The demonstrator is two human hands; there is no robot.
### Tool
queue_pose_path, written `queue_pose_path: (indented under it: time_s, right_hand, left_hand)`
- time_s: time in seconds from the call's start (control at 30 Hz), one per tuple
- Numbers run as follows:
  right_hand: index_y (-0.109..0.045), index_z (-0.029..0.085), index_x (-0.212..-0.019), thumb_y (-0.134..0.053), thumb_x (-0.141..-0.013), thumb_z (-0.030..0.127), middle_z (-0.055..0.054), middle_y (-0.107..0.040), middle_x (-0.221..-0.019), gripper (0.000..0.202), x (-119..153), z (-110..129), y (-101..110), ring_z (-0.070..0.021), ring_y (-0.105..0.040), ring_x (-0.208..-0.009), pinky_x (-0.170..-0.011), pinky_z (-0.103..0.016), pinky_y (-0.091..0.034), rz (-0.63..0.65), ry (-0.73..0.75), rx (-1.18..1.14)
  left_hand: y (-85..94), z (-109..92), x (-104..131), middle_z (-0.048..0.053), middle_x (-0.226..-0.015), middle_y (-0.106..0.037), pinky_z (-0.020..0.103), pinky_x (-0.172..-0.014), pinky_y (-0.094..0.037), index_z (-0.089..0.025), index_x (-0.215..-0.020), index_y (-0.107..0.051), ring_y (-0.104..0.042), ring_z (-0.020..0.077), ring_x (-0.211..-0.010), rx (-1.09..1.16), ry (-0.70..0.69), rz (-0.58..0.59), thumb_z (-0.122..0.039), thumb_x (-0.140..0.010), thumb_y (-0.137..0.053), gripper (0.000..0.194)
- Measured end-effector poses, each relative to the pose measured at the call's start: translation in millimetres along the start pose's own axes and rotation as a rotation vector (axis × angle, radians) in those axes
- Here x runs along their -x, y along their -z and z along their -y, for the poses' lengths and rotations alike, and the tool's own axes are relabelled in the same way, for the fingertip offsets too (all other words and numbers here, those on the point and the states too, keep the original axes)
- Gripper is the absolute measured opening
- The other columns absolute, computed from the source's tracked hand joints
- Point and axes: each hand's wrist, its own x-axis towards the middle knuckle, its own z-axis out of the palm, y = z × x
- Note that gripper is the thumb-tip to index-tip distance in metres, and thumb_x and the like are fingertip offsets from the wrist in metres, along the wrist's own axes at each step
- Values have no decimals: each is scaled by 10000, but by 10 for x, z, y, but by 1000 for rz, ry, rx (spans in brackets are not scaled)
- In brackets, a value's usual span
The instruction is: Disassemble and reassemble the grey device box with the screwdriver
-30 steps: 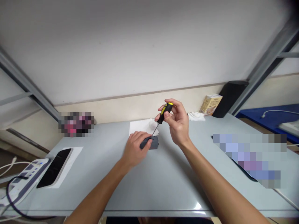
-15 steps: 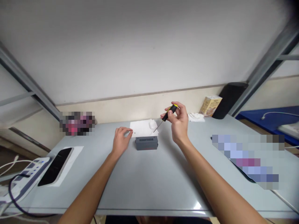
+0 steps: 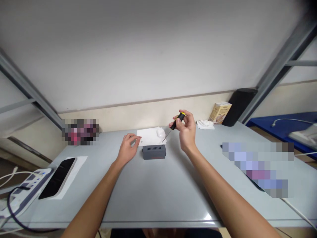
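Observation:
My right hand (image 3: pixel 186 129) is wrapped round the black and yellow handle of a screwdriver (image 3: pixel 176 121). Its thin shaft slants down to the left, and the tip is close to the back right corner of a grey metal box (image 3: pixel 154 153) with a row of slots on top. Left of the box, my left hand (image 3: pixel 128 147) reaches toward a white sheet of paper (image 3: pixel 146 134), thumb and index finger stretched out with a small gap between them. Just beyond those fingertips lies a tiny dark piece (image 3: pixel 141 141), perhaps a screw. A rounded white object (image 3: pixel 160 133) rests on the paper.
A phone (image 3: pixel 58 178) on paper and a power strip (image 3: pixel 27 190) with cables are at the left. At the back right stand a yellow carton (image 3: pixel 220 113), a crumpled tissue (image 3: pixel 205 124) and a black cylinder (image 3: pixel 239 107). Blurred items lie at both sides.
The whole view has shifted slightly. The screwdriver tip is a little lower, nearer the box's back right corner. My left hand has hardly moved.

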Motion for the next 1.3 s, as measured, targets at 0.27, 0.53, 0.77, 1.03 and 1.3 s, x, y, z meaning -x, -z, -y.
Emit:
queue_pose_path:
  time_s: [0.27, 0.53, 0.77, 1.03, 1.3]
  right_hand:
    - [-555, 279, -1182, -662, -856, 296, 32, -611, -939, 344, -8, -32, 18, -100, -653, -624, -665, -317, -593, -79, -25, 14]
    - [-552, 298, -1201, -647, -882, 288, 23, -606, -962, 333, 7, -50, 48, -107, -652, -642, -679, -331, -609, -30, 6, 50]
    - [-578, 299, -1189, -668, -919, 354, 6, -602, -948, 290, 83, 49, -15, -123, -616, -619, -622, -323, -588, 50, 124, 134]
    - [-624, 283, -1205, -665, -951, 384, -16, -644, -953, 277, 179, 204, -27, -153, -643, -676, -646, -343, -580, 151, 307, 319]
    - [-620, 283, -1192, -696, -941, 397, -17, -646, -928, 286, 159, 272, -23, -174, -677, -720, -638, -338, -593, 145, 336, 238]
  left_hand:
    - [126, -371, 22, 115, -1211, -751, 373, -863, -603, -230, -1223, -727, -728, 254, -1053, 505, 109, 589, -466, -902, -754, 399]
    - [35, -280, 57, 76, -1043, -737, 370, -826, -548, -214, -1218, -744, -622, 206, -862, 151, 96, 436, -462, -988, -618, 361]
    - [-57, -207, 97, 77, -1065, -706, 418, -983, -511, -238, -1122, -756, -587, 246, -1071, 129, -48, 442, -406, -1019, -596, 254]
    - [88, -343, 126, 96, -1288, -587, 503, -1075, -509, -354, -1468, -580, -565, 308, -1227, 81, -85, 621, -493, -721, -918, 832]
    - [155, -394, 92, 79, -1234, -661, 437, -1060, -532, -315, -1348, -689, -634, 269, -1179, 101, -58, 607, -419, -814, -844, 566]
